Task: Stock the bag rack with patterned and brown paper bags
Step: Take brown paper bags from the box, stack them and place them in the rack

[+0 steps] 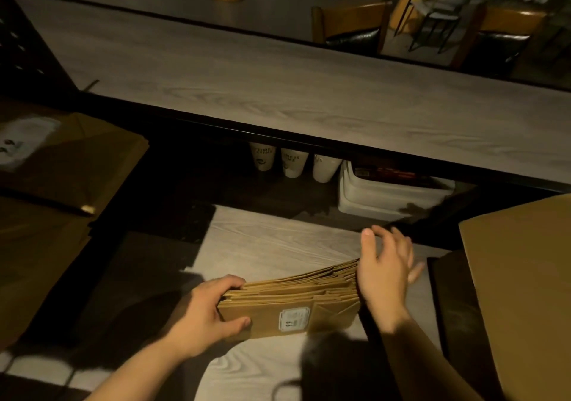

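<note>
Two bare hands work a stack of flat brown paper bags (290, 305) standing on edge on the pale wood-grain worktop (256, 246). Its long axis runs left to right across the view, the far leaves fanning back towards the right end, and the broad front face turned to the camera carries a small white label (294, 318) that sits upside down. At the stack's left end the left hand (207, 317) grips it, fingers (230, 281) curled over the top edges and thumb pressed on the front face. At the right end the right hand (383, 274) has straight, spread fingers, blurred; its palm lies against the bags' end edges and clasps nothing. Beyond, under a raised grey counter ledge (309, 91), three white paper cups (293, 162) stand upside down beside a white plastic tub (386, 196). More brown paper bags (61, 159) lie flat in the dim left, and a large brown cardboard sheet (525, 277) fills the right edge
</note>
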Tool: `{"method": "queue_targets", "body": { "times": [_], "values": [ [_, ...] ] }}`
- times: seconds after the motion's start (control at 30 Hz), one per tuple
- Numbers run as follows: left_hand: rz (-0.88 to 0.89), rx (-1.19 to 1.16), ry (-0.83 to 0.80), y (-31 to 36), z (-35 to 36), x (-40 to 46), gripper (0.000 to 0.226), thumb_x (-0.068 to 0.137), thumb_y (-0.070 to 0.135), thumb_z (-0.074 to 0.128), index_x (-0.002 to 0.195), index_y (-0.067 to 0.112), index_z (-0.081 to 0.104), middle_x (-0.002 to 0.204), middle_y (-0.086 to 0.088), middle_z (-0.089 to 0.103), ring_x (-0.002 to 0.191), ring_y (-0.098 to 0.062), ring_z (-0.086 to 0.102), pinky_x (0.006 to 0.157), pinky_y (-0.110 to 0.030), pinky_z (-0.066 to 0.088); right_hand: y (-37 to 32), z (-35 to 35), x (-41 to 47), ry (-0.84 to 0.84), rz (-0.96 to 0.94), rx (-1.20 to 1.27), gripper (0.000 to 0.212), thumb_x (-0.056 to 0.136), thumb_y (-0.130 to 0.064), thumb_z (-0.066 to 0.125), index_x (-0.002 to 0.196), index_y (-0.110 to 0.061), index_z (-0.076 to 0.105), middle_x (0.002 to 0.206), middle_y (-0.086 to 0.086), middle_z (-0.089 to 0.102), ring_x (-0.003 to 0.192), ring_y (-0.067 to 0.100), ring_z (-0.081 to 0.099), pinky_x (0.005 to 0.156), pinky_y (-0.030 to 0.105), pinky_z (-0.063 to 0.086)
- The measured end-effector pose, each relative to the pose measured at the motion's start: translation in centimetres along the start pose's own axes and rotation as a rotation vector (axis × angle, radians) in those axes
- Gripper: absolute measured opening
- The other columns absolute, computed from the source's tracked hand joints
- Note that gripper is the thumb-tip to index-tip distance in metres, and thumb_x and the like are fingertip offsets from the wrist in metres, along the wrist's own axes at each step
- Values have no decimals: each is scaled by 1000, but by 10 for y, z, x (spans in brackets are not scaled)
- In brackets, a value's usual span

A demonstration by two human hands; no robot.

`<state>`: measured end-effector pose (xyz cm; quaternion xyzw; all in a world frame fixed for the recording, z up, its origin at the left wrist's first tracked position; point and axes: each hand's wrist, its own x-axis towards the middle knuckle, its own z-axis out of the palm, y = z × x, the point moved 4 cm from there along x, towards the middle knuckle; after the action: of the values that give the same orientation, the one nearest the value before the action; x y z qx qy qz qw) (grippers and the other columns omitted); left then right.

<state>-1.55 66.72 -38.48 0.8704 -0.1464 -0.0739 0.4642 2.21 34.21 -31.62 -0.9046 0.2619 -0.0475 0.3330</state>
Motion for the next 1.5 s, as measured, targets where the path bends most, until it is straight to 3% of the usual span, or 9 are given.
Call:
{"method": "queue_targets", "body": {
  "times": [0.13, 0.27, 0.47, 0.63, 0.77, 0.93, 1.13, 1.33, 1.5],
  "values": [
    [-10, 15, 12, 5, 1, 0, 52, 67, 42, 88, 112, 31, 66, 105, 19, 71, 98, -8, 68, 86, -45, 57, 32, 17, 11, -161, 409, 586, 66, 89, -83, 43, 128, -35, 66, 139, 2, 64, 131, 25, 57, 117, 54, 38],
    [-33, 7, -13, 14, 4, -5, 68, 65, 49, 91, 125, 45, 59, 116, 22, 69, 110, -5, 65, 99, -45, 48, 35, 36, -8, -272, 311, 714, 36, 103, -58, 48, 99, -33, 74, 111, 5, 71, 108, 26, 63, 110, 59, 45],
    [-170, -145, 17, 11, 3, -20, 69, 63, 49, 96, 122, 40, 60, 117, 10, 70, 113, -13, 67, 98, -43, 56, 57, 33, -31, -343, 428, 943, 58, 98, -66, 45, 116, -17, 71, 114, 15, 76, 110, 32, 69, 107, 54, 48],
    [-188, -59, 159, 22, 8, -31, 69, 52, 66, 91, 110, 47, 58, 107, 24, 68, 99, -1, 69, 87, -38, 60, 49, 36, -47, -396, 305, 779, 24, 106, -37, 52, 113, -16, 61, 99, 12, 73, 91, 28, 73, 85, 44, 57],
    [-169, -37, 217, 29, 5, -37, 96, 47, 63, 96, 131, 53, 49, 130, 27, 58, 121, -7, 60, 103, -40, 52, 46, 34, -54, -367, 254, 713, 23, 104, -32, 60, 93, -12, 65, 76, 5, 72, 71, 24, 71, 68, 37, 56],
    [-175, -6, 201, 33, 5, -35, 65, 55, 64, 93, 108, 46, 60, 115, 23, 66, 108, -5, 67, 95, -46, 56, 38, 40, -51, -272, 292, 722, 32, 102, -26, 62, 73, -15, 68, 66, 2, 69, 72, 28, 65, 75, 40, 48],
    [-275, -6, 145, 31, 7, -39, 67, 53, 64, 94, 108, 49, 58, 110, 20, 71, 102, -2, 70, 92, -37, 59, 41, 48, -50, -259, 292, 608, 38, 102, -38, 59, 67, -25, 66, 59, -1, 60, 70, 29, 60, 72, 40, 46],
    [-402, -44, 146, 41, -5, -40, 57, 56, 61, 92, 93, 38, 56, 90, 18, 73, 84, -2, 71, 77, -36, 60, 18, 50, -41, -209, 397, 542, 51, 99, -64, 50, 92, -17, 69, 87, 9, 71, 89, 30, 67, 94, 52, 54],
    [-579, -352, 16, 34, -33, -43, 73, 59, 41, 99, 113, 23, 53, 119, -10, 71, 103, -21, 73, 90, -40, 61, -17, 22, -45, -673, 64, 508, 77, 64, -84, 68, 112, -24, 66, 101, -1, 77, 99, 21, 73, 92, 46, 57]
  ]
}}
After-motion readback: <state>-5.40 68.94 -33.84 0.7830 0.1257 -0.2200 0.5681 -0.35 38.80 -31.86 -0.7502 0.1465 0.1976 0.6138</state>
